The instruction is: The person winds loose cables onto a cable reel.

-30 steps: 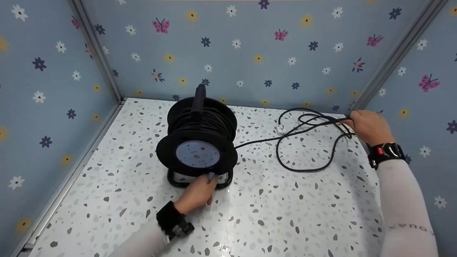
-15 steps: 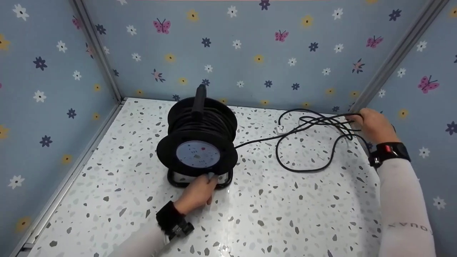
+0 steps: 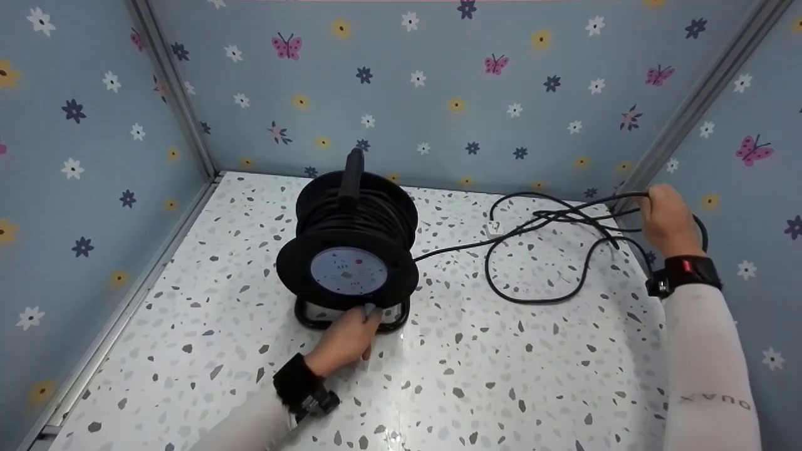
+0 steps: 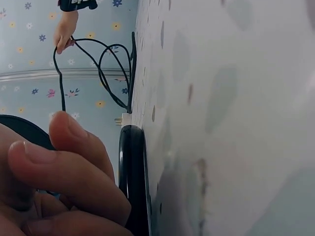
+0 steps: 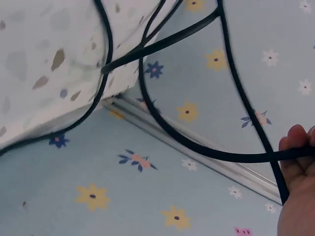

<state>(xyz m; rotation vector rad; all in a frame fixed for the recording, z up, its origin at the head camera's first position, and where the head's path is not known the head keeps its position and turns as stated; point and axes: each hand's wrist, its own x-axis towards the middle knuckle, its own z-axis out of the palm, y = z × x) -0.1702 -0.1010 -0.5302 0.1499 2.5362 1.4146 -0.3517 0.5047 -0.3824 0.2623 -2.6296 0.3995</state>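
Note:
A black cable reel (image 3: 348,269) stands on its tube frame, wound with black cable, its front disc carrying a pale socket face. My left hand (image 3: 346,335) is at the disc's lower edge, fingers curled, pinching a small greyish part of the reel, mostly hidden by the fingers. The left wrist view shows those bent fingers (image 4: 78,172) close up. At the far right, my right hand (image 3: 669,219) grips the black cable (image 3: 532,301), raised off the table. Loops hang around that hand in the right wrist view. A white plug (image 3: 494,228) ends the cable.
The speckled white table (image 3: 476,388) is walled by blue flowered panels (image 3: 413,113) at the back and both sides. Metal rails (image 3: 695,94) run along the corners. Loose cable lies in crossing loops right of the reel, partly over the table's right edge.
My right hand has moved right and slightly up, drawing the cable loops with it and spreading them. The left hand and the reel look nearly unchanged.

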